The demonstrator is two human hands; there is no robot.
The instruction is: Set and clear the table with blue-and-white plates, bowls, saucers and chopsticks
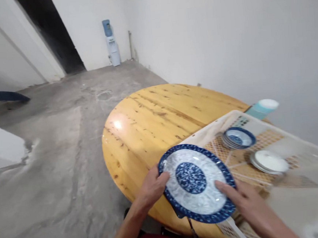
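A large plate (191, 177) with a speckled blue rim and blue centre is held tilted over the near edge of the round wooden table (147, 112). My left hand (154, 185) grips its left side, thumb on top. On the right side my right hand (240, 195) is closed on the rim, its thumb lying on the plate's face. A dark blue edge shows beneath the plate; I cannot tell whether a second one lies under it. Right of the plate, a white plastic crate (295, 139) holds a stack of small blue-rimmed dishes (239, 137) and a stack of white dishes (271, 161).
A teal and white cylindrical container (261, 109) stands behind the crate. White walls border the concrete floor (56, 178). A water dispenser (111, 45) stands by the far wall, right of a dark doorway (56, 35). A white block (3, 146) is at the left.
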